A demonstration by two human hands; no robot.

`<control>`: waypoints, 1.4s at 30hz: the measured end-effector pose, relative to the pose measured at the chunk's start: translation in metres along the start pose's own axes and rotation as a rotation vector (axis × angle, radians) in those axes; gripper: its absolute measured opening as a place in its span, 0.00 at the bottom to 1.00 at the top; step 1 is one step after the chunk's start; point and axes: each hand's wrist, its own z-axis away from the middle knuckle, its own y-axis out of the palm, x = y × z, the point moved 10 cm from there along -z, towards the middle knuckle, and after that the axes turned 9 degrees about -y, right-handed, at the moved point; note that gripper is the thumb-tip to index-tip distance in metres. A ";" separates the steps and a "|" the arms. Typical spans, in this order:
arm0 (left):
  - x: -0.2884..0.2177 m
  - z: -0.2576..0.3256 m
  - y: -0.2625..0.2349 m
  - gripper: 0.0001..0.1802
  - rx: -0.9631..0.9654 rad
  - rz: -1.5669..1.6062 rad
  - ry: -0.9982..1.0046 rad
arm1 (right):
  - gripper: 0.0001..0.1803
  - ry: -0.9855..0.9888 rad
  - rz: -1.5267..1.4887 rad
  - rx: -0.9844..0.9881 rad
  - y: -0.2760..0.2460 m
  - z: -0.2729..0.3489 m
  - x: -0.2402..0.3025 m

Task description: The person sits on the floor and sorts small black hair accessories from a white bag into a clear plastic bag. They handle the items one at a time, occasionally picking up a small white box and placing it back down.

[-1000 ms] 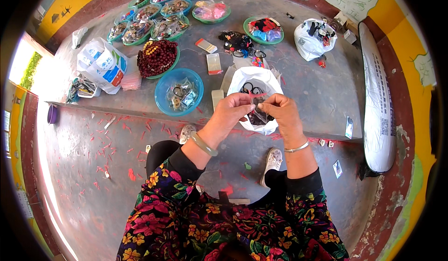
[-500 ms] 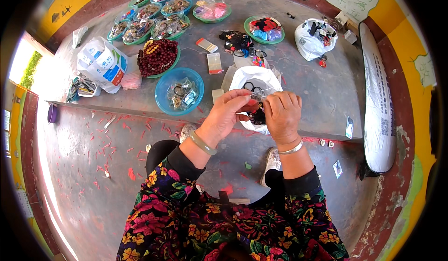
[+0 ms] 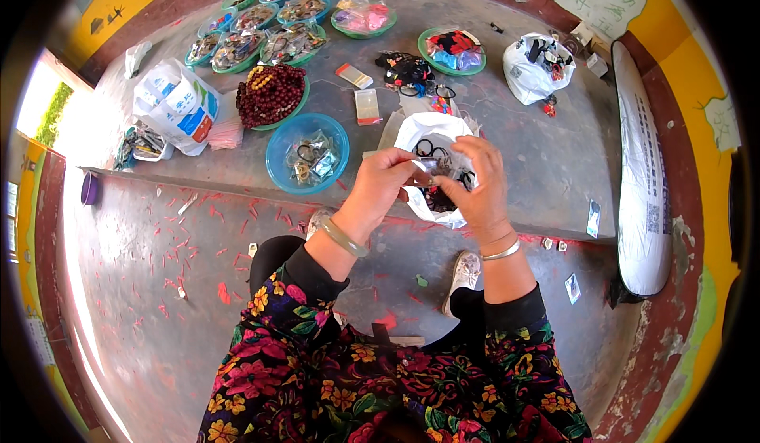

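A small clear plastic packet point(image 3: 428, 166) is pinched between the thumb and fingers of my left hand point(image 3: 381, 180), above the near side of a white plastic bag. What lies inside the packet is too small to make out. My right hand point(image 3: 484, 186) is beside it with the fingers raised and spread from the thumb, whose tip reaches the packet's lower edge. Behind and below both hands, the opened white bag point(image 3: 412, 130) holds black hair ties point(image 3: 425, 147) and other dark small pieces. My hands hide part of its contents.
Left of the bag stands a blue basin point(image 3: 273, 158) of small packets, with dark red bead strings point(image 3: 273, 102) behind it. Farther back are several baskets point(image 3: 237, 51) of packaged trinkets. A second white bag point(image 3: 525, 79) stands right, near a long white sack point(image 3: 645, 182).
My right hand has opened its fingers and lifted them from the pinch near my left hand. The clear packet now shows more plainly between the hands.
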 end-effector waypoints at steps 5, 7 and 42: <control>-0.011 0.006 0.012 0.07 0.052 -0.204 0.029 | 0.14 0.553 -0.583 0.220 0.033 0.038 -0.060; -0.012 0.008 0.012 0.07 0.062 -0.255 0.025 | 0.05 0.559 -0.656 0.211 0.036 0.039 -0.057; -0.008 0.017 -0.012 0.11 0.047 -0.142 -0.139 | 0.12 0.783 -0.696 0.121 0.066 0.061 -0.116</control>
